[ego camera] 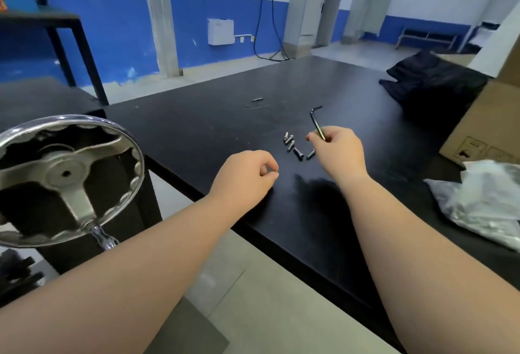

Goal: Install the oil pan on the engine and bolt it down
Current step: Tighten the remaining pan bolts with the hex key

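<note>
Several small silver bolts [292, 145] lie loose on the black table [213, 128]. My right hand [336, 151] hovers just right of them and pinches a black L-shaped hex key [315, 120], whose bent end points up and away. My left hand [247, 176] hangs over the table's near edge, left of the bolts, with its fingers curled in; whether it holds anything I cannot tell. No oil pan or engine block is in sight.
A chrome handwheel [64, 182] on a black stand sits at the left. A cardboard box [489, 117] and black cloth [433, 80] occupy the right side, with a silvery plastic bag [486, 201] nearer me. A small loose part [257, 99] lies farther back on the table.
</note>
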A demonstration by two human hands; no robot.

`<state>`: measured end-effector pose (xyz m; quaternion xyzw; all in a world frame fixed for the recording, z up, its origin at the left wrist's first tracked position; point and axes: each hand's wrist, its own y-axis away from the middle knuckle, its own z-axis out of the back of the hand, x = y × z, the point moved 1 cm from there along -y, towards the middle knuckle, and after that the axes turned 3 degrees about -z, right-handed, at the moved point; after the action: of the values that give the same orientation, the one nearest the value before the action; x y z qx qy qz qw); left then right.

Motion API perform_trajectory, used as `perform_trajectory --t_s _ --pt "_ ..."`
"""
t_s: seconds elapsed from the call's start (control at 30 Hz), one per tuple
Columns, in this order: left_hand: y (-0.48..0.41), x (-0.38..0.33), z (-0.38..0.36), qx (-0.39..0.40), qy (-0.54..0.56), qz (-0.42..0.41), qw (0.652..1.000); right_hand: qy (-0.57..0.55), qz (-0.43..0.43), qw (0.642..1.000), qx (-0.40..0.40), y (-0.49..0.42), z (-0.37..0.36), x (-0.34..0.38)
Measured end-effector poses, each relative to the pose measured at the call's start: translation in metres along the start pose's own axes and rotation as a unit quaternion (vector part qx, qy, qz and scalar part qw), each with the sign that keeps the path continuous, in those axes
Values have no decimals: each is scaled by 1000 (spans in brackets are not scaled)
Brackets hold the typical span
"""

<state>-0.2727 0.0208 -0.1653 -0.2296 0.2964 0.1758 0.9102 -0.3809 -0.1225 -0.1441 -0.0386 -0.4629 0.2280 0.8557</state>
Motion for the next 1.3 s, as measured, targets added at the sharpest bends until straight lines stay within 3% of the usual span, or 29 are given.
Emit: perform_trajectory --t_s 0.13,0.47,0.87,1.03,1.17,1.23,1.3 --pt "-38 -2 -20 28 -82 -70 994 115 -2 993 28 -10 -6 -7" --pt "-86 -9 -53 40 -195 -99 975 181 -48 980 69 -13 -6 -15" --pt "-74 -14 -47 34 -173 -70 982 291 -55 952 70 -10 3 -7" --pt "-45 -10 -28 29 -28 -7 999 357 -36 927 107 -4 0 -6" --pt "-5 9 6 -2 103 57 993 244 -22 964 103 -2 0 3" --pt "17 23 32 -48 187 98 976 76 -63 983 153 4 -6 11" --pt "44 37 61 -94 266 137 950 -155 -147 950 230 16 -11 23"
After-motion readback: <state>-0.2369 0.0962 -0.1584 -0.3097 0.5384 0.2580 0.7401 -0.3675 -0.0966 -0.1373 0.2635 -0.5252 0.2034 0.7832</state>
